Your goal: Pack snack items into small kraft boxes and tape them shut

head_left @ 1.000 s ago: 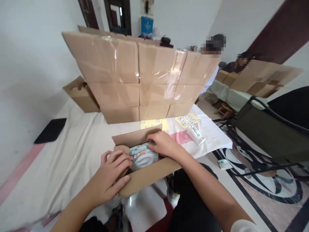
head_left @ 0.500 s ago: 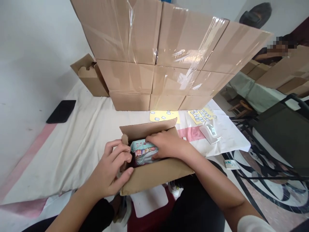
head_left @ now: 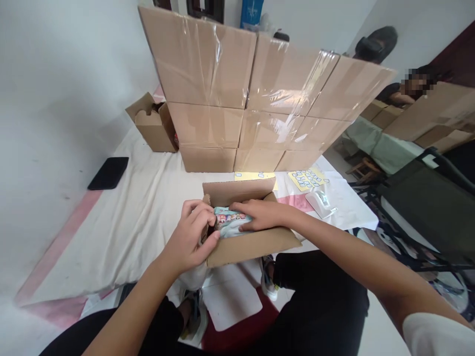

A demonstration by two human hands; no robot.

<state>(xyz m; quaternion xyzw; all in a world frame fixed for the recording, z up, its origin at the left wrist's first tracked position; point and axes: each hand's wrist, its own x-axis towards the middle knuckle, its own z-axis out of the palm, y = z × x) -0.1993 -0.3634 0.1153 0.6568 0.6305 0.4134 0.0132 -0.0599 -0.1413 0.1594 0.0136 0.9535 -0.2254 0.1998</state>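
Note:
An open cardboard box (head_left: pixel 252 247) rests at the near edge of the table, its long flaps folded outward. Inside lies a light-blue plastic packet (head_left: pixel 232 228) with a row of small cartoon figures printed on it. My left hand (head_left: pixel 196 232) is curled round the box's left end, thumb on the near side and fingers over the short flap. My right hand (head_left: pixel 256 215) reaches into the box over the packet's right part, fingers along its top and thumb on the near side. The packet's underside and right end are hidden.
A wall of taped cardboard boxes (head_left: pixel 208 126) stands behind. Left of it are another open box (head_left: pixel 158 131) and a black tablet-like slab (head_left: pixel 108 173). Yellow sticker sheets (head_left: pixel 306 179) and a white tape dispenser (head_left: pixel 321 203) lie right. A person sits farther back beside a chair (head_left: pixel 434 207).
The view has tilted up and shifted, so the box appears higher and farther right. Both hands keep their places on box and packet; the packet seems slightly lower inside.

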